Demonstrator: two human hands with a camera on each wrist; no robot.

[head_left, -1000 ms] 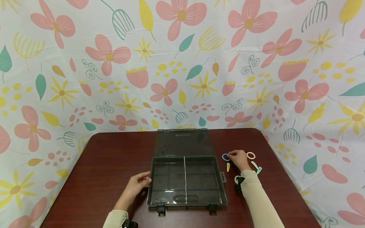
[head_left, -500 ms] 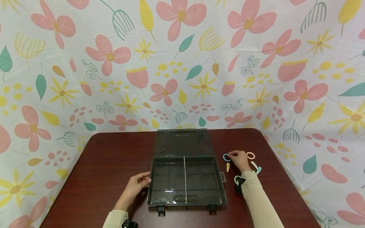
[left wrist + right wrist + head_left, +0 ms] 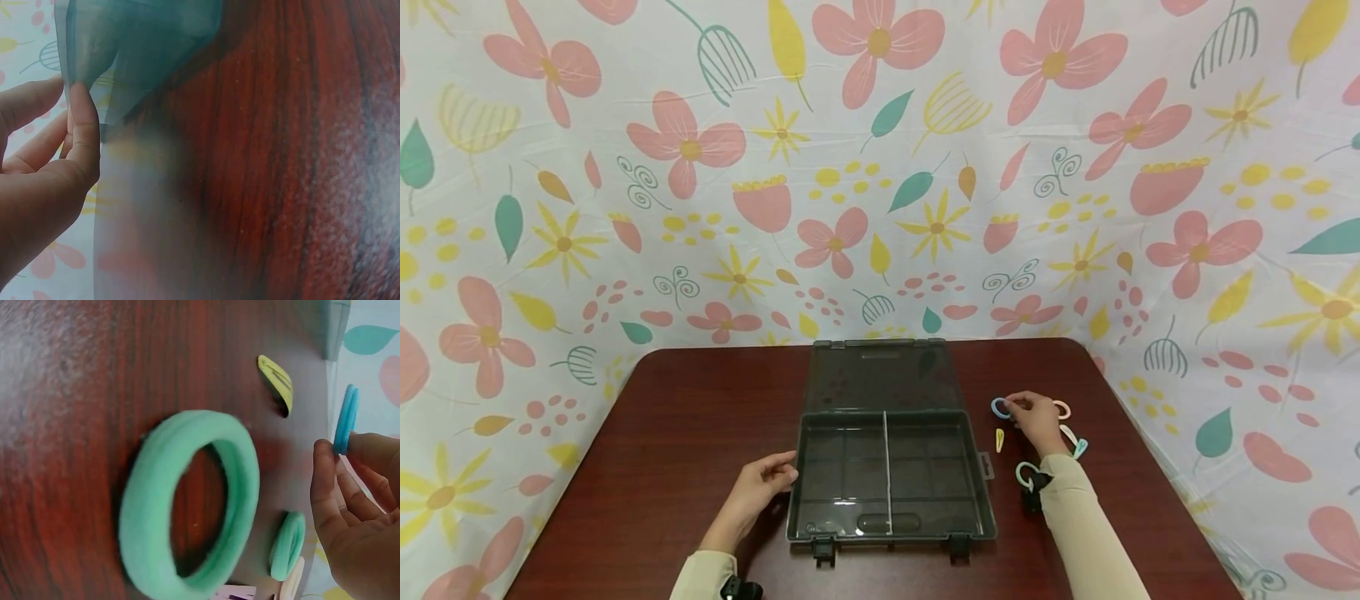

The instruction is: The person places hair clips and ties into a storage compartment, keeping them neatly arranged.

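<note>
My right hand (image 3: 1036, 419) pinches a blue hair tie (image 3: 347, 419) between thumb and fingertips, to the right of the open case. In the right wrist view the tie stands on edge. A yellow snap hair clip (image 3: 999, 440) lies just below it, and a peach hair tie (image 3: 1063, 409) is partly behind the hand. Near the right wrist are mint-green hair ties (image 3: 187, 506). My left hand (image 3: 758, 492) touches the left side wall of the dark see-through plastic case (image 3: 792, 517), fingers relaxed and apart.
The case's lid (image 3: 880, 379) is folded back flat on the dark red table (image 3: 715, 400). A divider (image 3: 887, 475) splits the case in two. Cream (image 3: 1068, 433) and light blue (image 3: 1080, 448) hair clips lie right of the right hand. A floral cloth (image 3: 850, 167) hangs behind.
My right hand has moved slightly up and to the right with the blue hair tie, which now appears tilted up. The left hand and case have stayed put.
</note>
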